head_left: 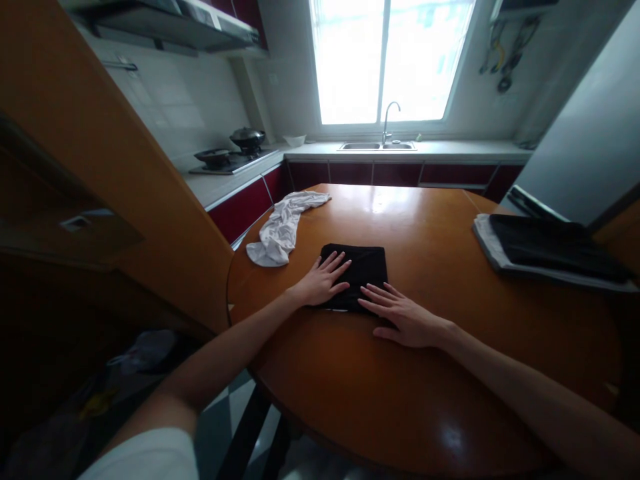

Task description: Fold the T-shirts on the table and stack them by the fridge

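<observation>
Black folded cloth (pixel 361 273) under both flat, open-fingered hands, left hand (pixel 320 283), right hand (pixel 405 317), near table (pixel 425 393) edge.

Daylight floods in through the window (pixel 390 60), which is blown out to white. It leaves glare patches on the table (pixel 440 400). The left side and lower corners sink into deep shadow. Wide-angle distortion bends straight lines near the edges.
</observation>
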A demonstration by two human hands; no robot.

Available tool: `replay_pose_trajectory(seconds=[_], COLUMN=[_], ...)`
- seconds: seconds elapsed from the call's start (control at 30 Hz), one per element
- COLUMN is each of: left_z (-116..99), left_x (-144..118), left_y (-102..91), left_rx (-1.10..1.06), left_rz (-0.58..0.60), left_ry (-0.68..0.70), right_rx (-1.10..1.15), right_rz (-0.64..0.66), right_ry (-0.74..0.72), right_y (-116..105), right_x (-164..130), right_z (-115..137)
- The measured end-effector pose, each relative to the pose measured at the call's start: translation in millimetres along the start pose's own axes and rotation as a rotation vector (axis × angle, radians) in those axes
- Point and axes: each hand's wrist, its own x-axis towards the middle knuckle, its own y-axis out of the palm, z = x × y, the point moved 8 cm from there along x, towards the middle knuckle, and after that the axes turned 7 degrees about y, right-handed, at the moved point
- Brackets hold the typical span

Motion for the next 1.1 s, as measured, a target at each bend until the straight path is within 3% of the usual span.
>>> replay_pose_trajectory(seconds=[0.13,0.27,0.37,0.5,0.63,0.7,0.87,0.97,1.1], left_z=[4.7,0.8,2.2,8.4,11.0,11.2,11.5,11.5,11.1], left_x=[5.8,34.8,53.6,59.8,58.2,58.2,57.9,57.4,58.2], left_y=[-6.5,-11.7,-7.0,4.2,7.5,7.2,6.7,6.8,6.9], left_rx=[-0.01,-0.018,0.025,0.047,0.04,0.041,0.065,0.064,0.062], left_rz=[0.026,-0.003,-0.067,-0.119,-0.127,-0.122,-0.107,-0.106,-0.118], left_ry=[-0.023,-0.024,-0.034,-0.039,-0.033,-0.031,-0.035,-0.038,-0.032], right_rx=[-0.018,-0.021,0.007,0.081,0.065,0.011,-0.109,-0.126,-0.178], right_rz=[0.005,-0.001,0.003,-0.028,-0.34,-0.402,-0.229,-0.148,-0.194], right_ry=[-0.009,-0.062,-0.107,-0.149,0.101,0.278,0.538,0.59,0.732], right_y=[0.7,0.8,0.3,-3.5,-25.9,-28.8,-9.9,-5.0,-24.9], right_x=[1.8,2.4,0.0,2.2,32.7,56.4,101.3,99.1,79.6], right_z=[1.6,13.5,26.6,32.2,-9.2,-37.9,-91.6,-115.7,-145.5])
